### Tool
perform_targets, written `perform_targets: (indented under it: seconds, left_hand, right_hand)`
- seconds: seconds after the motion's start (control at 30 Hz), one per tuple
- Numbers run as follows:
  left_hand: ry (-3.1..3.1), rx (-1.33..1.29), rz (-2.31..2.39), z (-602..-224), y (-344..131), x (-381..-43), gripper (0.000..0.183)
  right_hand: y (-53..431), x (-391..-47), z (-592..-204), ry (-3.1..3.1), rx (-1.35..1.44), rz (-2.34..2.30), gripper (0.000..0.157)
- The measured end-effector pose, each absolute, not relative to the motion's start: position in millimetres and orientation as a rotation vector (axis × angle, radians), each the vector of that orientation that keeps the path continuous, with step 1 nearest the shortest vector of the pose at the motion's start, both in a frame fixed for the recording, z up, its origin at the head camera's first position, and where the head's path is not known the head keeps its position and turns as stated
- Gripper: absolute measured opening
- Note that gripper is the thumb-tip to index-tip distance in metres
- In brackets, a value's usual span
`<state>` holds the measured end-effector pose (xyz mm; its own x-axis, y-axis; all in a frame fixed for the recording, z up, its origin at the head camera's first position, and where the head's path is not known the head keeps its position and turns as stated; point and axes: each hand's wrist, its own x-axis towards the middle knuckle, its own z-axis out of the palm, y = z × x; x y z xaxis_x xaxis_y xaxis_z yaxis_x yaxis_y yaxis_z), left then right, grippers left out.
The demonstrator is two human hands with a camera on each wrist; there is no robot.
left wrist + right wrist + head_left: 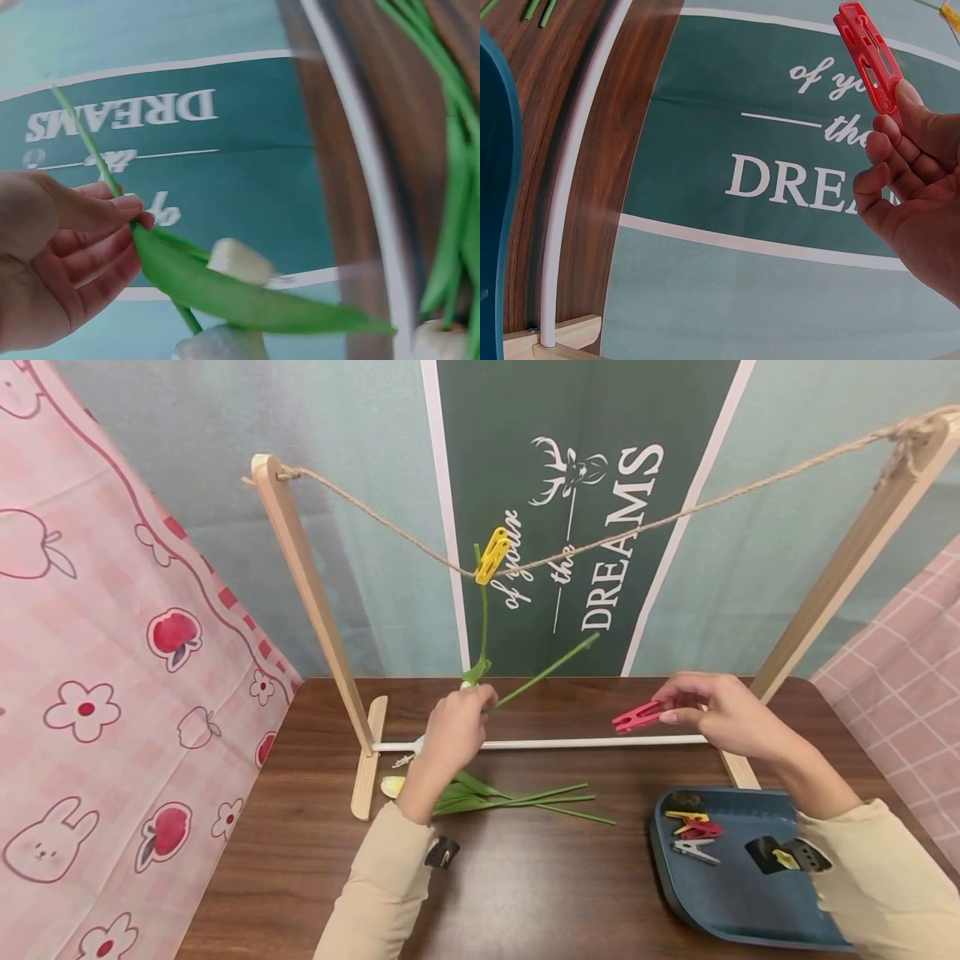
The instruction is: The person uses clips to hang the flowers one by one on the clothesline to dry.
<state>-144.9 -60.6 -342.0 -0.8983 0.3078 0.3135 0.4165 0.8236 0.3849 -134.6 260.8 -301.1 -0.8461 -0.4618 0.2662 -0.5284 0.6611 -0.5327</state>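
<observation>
Two hands are at work under a sagging twine line [390,527] strung between wooden posts [311,602]. From where I stand, the left hand [457,727] pinches a green-stemmed flower [551,668] between thumb and fingers; the stem slants up toward the right, and a long leaf hangs beyond the fingertips. The right hand [723,714] grips a red clothespin [637,717] by one end, well below the line and apart from the held stem. Near the line's lowest point, a yellow clothespin [492,556] holds another flower [485,618] by its stem, head downward. More flowers [525,800] lie together on the brown table [555,885], just in front of a white rod [592,743] joining the feet of the posts. Over by the right forearm, a blue tray [742,906] contains yellow, red and grey clothespins [696,850].
</observation>
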Motion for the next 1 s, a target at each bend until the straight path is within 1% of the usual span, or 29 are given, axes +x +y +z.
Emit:
perform_targets:
  seconds: [0.2,0.4,0.73,1.0]
  left_hand:
    - [-2.548,-0.59,-0.797,-324,-62,-142,0.016]
    - [-2.471,-0.559,-0.834,-314,-63,-143,0.016]
    - [-2.538,-0.494,-0.849,-313,-67,-146,0.016]
    - [-2.543,-0.499,-0.844,-312,-67,-145,0.015]
  right_hand:
    - [260,-133,-303,-2.765,0.832,0.935,0.018]
    - [259,-133,-303,-2.763,0.829,0.938,0.016]
    - [255,-136,-295,-2.756,0.814,0.919,0.015]
    - [241,-145,-275,-2.694,0.861,0.876,0.015]
